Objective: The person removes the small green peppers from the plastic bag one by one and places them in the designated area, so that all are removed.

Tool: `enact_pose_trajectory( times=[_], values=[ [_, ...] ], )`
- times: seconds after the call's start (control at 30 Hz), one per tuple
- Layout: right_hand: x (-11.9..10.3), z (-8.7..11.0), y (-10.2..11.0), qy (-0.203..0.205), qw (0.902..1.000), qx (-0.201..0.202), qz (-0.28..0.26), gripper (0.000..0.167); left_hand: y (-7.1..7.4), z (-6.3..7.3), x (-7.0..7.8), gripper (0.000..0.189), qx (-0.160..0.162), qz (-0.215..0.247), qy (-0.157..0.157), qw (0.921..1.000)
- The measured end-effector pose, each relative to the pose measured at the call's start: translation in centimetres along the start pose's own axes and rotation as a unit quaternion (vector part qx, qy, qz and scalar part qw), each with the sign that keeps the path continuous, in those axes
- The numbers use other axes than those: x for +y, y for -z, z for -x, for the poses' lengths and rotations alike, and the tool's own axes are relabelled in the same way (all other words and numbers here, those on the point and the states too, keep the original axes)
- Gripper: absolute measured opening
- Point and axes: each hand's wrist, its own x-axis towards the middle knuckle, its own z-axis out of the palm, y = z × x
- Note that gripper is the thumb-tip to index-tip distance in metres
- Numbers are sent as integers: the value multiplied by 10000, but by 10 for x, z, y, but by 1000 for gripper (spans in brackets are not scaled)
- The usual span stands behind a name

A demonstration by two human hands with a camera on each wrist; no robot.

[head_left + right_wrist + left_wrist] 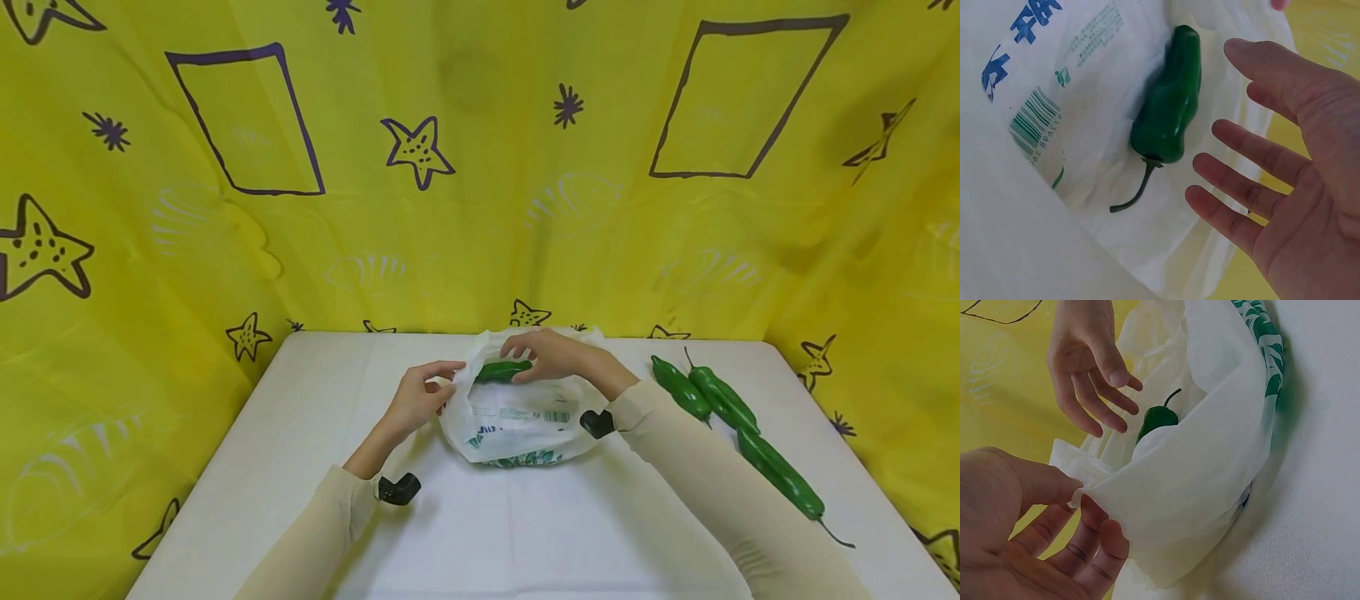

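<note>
A white plastic bag with green print lies on the table, its mouth spread wide. Inside it rests a green pepper with a dark curved stem. My left hand pinches the bag's rim between thumb and fingers, which the left wrist view shows close up. Over the bag's mouth hovers my right hand, its fingers spread and holding nothing. In the right wrist view these fingertips are beside the pepper, apart from it.
Several green peppers lie on the right side of the white table, partly behind the right sleeve. A yellow curtain with drawn stars hangs behind and at both sides. Each wrist carries a black camera.
</note>
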Motion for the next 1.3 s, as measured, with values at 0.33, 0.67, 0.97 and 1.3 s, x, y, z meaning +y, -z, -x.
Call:
enact_pose_trajectory(
  times=[0.33, 0.67, 0.97, 1.3],
  values=[
    [4, -12, -12, -96, 9998, 59, 141, 48, 0, 2, 2, 39, 27, -42, 2, 10000],
    [8, -19, -20, -226, 9994, 169, 179, 47, 0, 2, 3, 39, 0, -39, -19, 10000],
    [4, -25, -23, -268, 9990, 130, 329, 44, -1, 2, 2, 39, 15, -39, -60, 10000],
    [3, -33, -27, -481, 9977, 64, 480, 26, -1, 1, 0, 39, 21, -34, -50, 10000]
  ],
)
